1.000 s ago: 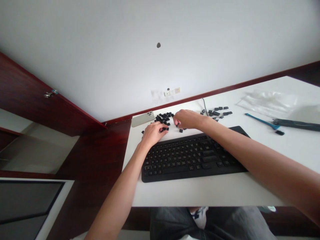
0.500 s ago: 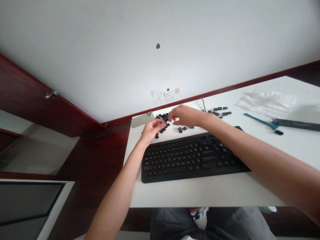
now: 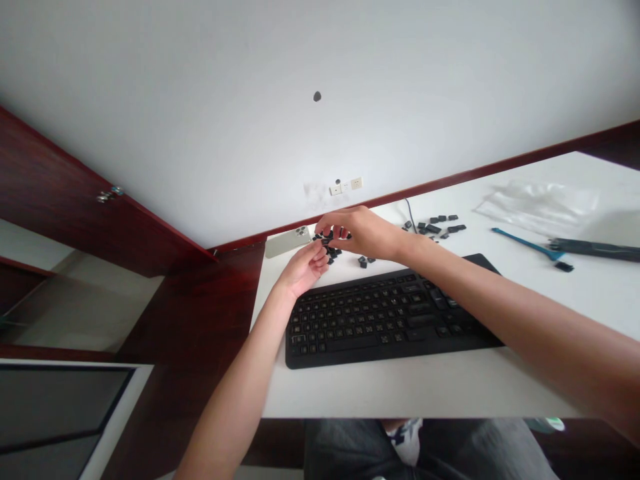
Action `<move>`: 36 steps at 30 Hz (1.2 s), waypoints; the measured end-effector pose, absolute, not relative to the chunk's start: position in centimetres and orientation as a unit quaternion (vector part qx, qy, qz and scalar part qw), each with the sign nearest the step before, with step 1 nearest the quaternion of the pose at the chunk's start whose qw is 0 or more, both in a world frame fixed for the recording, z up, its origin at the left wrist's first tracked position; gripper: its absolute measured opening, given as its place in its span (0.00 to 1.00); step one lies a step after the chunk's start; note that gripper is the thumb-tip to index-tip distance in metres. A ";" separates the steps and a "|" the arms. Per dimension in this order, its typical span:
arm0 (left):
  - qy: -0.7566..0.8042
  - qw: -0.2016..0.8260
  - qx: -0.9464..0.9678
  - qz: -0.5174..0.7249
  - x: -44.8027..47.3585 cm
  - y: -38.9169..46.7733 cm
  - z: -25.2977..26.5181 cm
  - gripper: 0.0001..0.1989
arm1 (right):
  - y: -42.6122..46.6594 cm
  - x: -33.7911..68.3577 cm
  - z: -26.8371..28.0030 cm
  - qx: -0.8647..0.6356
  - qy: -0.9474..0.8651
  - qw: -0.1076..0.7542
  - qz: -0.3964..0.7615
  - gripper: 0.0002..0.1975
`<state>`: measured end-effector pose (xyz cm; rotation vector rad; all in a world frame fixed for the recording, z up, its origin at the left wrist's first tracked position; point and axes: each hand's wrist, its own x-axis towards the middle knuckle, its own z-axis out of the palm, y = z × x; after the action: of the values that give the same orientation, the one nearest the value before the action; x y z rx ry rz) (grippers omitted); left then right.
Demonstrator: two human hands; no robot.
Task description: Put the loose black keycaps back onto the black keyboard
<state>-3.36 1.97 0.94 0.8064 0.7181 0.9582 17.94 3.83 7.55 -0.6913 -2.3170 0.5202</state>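
My left hand (image 3: pixel 304 268) is closed in a pinch beyond the keyboard's left end, with a small black keycap (image 3: pixel 326 242) at its fingertips. Curled over from the right, my right hand (image 3: pixel 361 230) has its thumb and forefinger at the same keycap. Other loose keycaps (image 3: pixel 334 253) lie beneath and around the hands, partly hidden by them. Nearer to me is a black keyboard (image 3: pixel 357 317) with its key positions uncovered over most of the board. My right forearm covers part of its right end.
A phone (image 3: pixel 287 243) lies left of the keycaps. More keycaps (image 3: pixel 433 228) are scattered near a cable (image 3: pixel 411 215). At the right are a blue brush (image 3: pixel 527 244), a black tool (image 3: pixel 600 248) and a clear plastic bag (image 3: pixel 540 201). A wall stands behind the white table (image 3: pixel 400 390).
My right hand has moved left and met my left hand's fingertips at the keycap. My left hand has turned, its fingers now raised slightly. The view has shifted a little.
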 end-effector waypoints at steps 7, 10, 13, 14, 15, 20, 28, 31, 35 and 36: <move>0.415 0.628 0.500 0.427 -3.7 2.3 0.8 0.22 | 4.4 18.2 7.0 -0.295 -0.890 0.294 0.183 0.12; 0.532 0.398 0.653 0.364 -5.1 2.7 1.0 0.17 | 5.9 19.4 6.0 -0.345 -0.886 0.261 0.170 0.15; 0.594 0.193 0.736 0.261 -6.3 2.7 1.7 0.12 | 7.7 20.9 4.5 -0.409 -0.877 0.199 0.154 0.18; 0.602 0.157 0.748 0.232 -6.4 2.6 2.0 0.11 | 8.2 21.3 3.9 -0.422 -0.875 0.181 0.153 0.18; 0.604 0.137 0.758 0.206 -6.5 2.4 2.2 0.11 | 8.5 21.6 3.5 -0.431 -0.874 0.165 0.152 0.18; 0.599 0.113 0.787 0.097 -5.6 1.3 3.1 0.08 | 9.3 22.1 2.2 -0.456 -0.873 0.111 0.135 0.21; 0.611 0.088 0.786 0.048 -5.5 1.1 3.1 0.07 | 9.4 22.5 2.3 -0.456 -0.880 0.050 0.125 0.20; 0.601 0.098 0.792 0.049 -5.6 1.1 3.2 0.07 | 9.1 22.6 2.7 -0.452 -0.882 0.043 0.130 0.20; 0.607 0.099 0.787 0.046 -5.6 0.8 3.8 0.08 | 8.6 22.7 3.8 -0.451 -0.879 0.060 0.145 0.20; 0.616 0.095 0.781 0.041 -5.7 0.8 3.9 0.09 | 8.5 22.8 4.1 -0.451 -0.878 0.067 0.148 0.20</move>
<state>-5.68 0.76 3.94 2.3152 1.8247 0.1222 22.76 8.52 4.14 -1.3600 -2.6452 0.4459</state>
